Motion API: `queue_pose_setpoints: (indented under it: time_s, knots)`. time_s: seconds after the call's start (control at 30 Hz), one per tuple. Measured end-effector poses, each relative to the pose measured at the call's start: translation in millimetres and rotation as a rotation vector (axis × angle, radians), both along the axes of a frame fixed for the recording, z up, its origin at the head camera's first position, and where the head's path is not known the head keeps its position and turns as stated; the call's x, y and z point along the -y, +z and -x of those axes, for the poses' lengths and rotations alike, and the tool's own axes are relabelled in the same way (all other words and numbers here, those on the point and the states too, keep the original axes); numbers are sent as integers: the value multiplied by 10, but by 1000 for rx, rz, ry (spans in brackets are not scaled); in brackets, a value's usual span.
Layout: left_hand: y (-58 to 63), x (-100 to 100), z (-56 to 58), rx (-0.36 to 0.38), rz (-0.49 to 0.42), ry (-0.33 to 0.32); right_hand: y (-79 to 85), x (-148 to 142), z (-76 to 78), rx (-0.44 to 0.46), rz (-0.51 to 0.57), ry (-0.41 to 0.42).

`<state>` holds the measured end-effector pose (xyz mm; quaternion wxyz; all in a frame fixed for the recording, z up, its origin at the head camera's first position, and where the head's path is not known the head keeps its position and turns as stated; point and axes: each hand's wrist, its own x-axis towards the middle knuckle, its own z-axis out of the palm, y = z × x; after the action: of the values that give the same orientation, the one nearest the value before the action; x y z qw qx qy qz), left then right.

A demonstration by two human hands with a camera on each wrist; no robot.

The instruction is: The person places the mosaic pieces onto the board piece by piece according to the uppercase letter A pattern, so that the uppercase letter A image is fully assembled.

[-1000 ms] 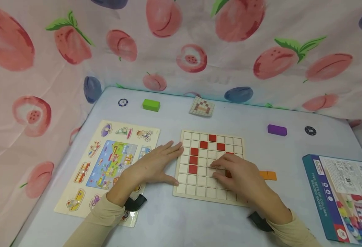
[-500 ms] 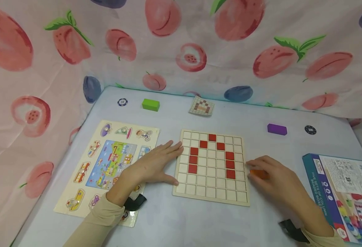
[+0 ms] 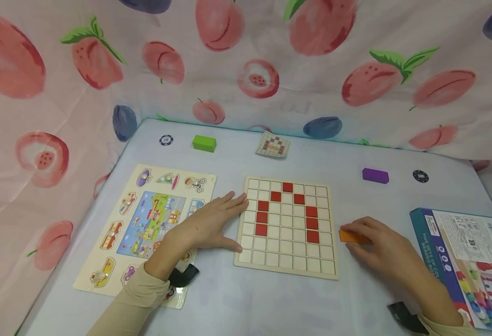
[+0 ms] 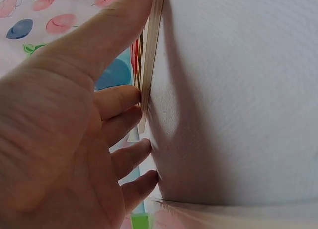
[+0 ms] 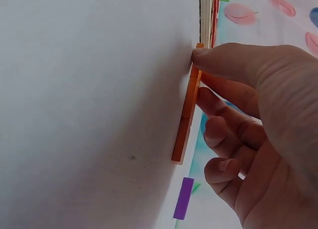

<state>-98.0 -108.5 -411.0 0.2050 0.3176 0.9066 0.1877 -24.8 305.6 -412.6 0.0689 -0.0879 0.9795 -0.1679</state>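
Observation:
A wooden grid board (image 3: 285, 271) lies mid-table, with several red square tiles (image 3: 312, 237) forming a peaked outline in its cells. My left hand (image 3: 212, 221) is spread along the board's left side, its fingertips and thumb touching the edge. In the left wrist view those fingers stay loosely extended beside the board's side (image 4: 153, 55). To the board's right, my right hand (image 3: 382, 245) pinches the near end of a short row of orange tiles (image 3: 348, 236). Thumb and forefinger sit on either side of the end orange tile (image 5: 199, 46); the other fingers are curled.
A peg puzzle board (image 3: 99, 242) lies under the left forearm. A boxed set (image 3: 443, 261) stands at the right. Farther back are a patterned card (image 3: 273, 144), a green block (image 3: 204, 143), a purple block (image 3: 375, 175) and two chips (image 3: 166, 140).
My right hand has left the grid and moved right to the orange tiles, uncovering the red tiles on the grid's right side. My left hand has stayed put.

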Motion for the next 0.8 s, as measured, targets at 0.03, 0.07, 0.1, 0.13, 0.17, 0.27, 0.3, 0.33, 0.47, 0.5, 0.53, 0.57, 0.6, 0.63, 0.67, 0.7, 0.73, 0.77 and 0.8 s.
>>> queue_pose_setpoints:
  time_s: [0.03,0.07,0.1,0.13,0.17,0.27,0.3,0.33,0.47,0.5,0.53,0.57,0.6,0.63,0.67,0.7,0.73,0.77,0.8]
  knots:
    - [-1,0,0,0,-1,0,-4,0,0,-1,-3,2]
    - [-3,0,0,0,-1,0,-7,0,0,-2,-4,3]
    - [-6,-1,0,1,-1,0,-9,1,0,-4,-4,3]
    - [-7,-2,1,1,-2,1,-10,1,0,-9,-5,4]
    - [-10,-3,2,1,-2,1,-11,2,-2,-14,-6,2]
    - [-12,-7,4,2,-1,4,-9,4,-6,-28,-5,-6]
    - [-10,-7,3,2,-2,5,-9,3,-7,-35,-6,-8]
    - [-9,-7,3,2,-2,6,-8,4,-8,-42,-6,-9]
    - [-8,-4,2,1,1,5,-12,11,-6,-79,2,-10]
    - [-9,-3,1,1,2,5,-11,17,-3,-90,7,-8]
    - [-10,-2,2,2,4,5,-11,26,1,-106,13,-2]
    - [-10,0,1,1,4,4,-10,38,8,-122,17,6]
    - [-8,2,0,-1,4,5,-6,51,16,-135,26,17]
    - [-6,3,-1,-2,3,5,-1,69,27,-149,30,23]
    - [-6,4,-1,-2,3,5,5,89,39,-163,31,29]
    - [-6,4,-1,-2,2,4,13,110,52,-172,33,33]
    - [-6,4,0,-2,0,4,20,133,66,-182,34,35]
    - [-9,4,0,-2,-2,4,32,157,82,-180,40,33]
    - [-11,4,0,-2,-3,4,51,186,97,-175,47,32]
